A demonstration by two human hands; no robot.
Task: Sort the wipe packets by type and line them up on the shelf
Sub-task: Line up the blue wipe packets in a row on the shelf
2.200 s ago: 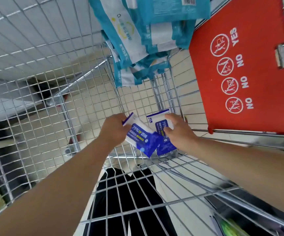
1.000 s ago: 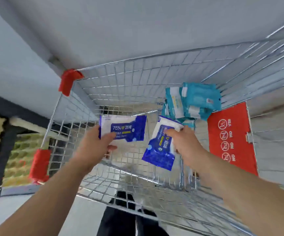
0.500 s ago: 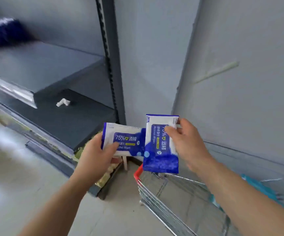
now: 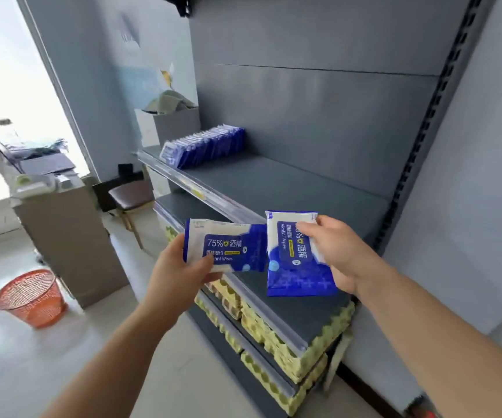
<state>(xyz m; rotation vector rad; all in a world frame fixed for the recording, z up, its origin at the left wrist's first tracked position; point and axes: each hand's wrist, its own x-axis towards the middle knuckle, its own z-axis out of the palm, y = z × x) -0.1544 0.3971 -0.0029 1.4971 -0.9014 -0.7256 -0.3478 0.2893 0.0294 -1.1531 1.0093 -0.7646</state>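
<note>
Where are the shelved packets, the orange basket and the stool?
shelved packets [image 4: 204,146], head view, the row's blue side.
orange basket [image 4: 32,306], head view, mesh wall.
stool [image 4: 130,191], head view, seat.

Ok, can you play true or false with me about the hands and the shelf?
1. The left hand holds one blue packet and the right hand holds a second packet. True.
2. The shelf has no packets on it. False: a row of packets stands at its far end.
3. The bin on the floor is green. False: it is orange.
4. Yellow egg trays are stacked below the shelf. True.
</note>
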